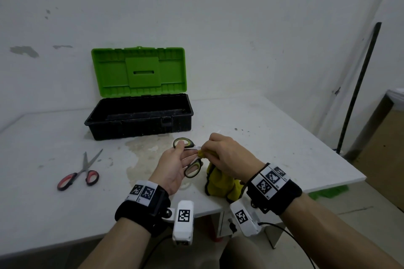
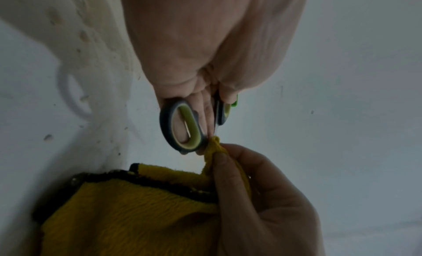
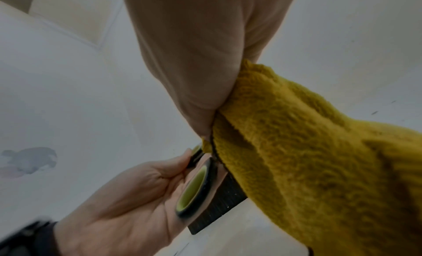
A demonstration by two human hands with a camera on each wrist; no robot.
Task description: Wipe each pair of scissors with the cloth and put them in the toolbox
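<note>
Head view. Green-handled scissors (image 1: 189, 157): dark loops lined pale green, held above the bench (image 1: 262, 137) near its front edge; blades hidden under the cloth and right hand. Left hand (image 1: 175, 164): grasps the handles, thumb on the far loop. Right hand (image 1: 229, 157): pinches the yellow cloth (image 1: 220, 183) around the blades; the cloth hangs down to the bench. Red-handled scissors (image 1: 79, 172): lying flat near the left front edge, blades slightly parted. Toolbox (image 1: 140, 116): black tray, green lid upright, towards the back edge; interior dark, contents not discernible.

Left wrist view. Loops (image 2: 180, 126) seen edge-on beyond the fingers (image 2: 203, 104); a dark-edged cloth (image 2: 137, 205) fills the lower left.

Right wrist view. One loop (image 3: 196, 187) visible in the left palm; cloth (image 3: 297, 151) covers the rest.
</note>
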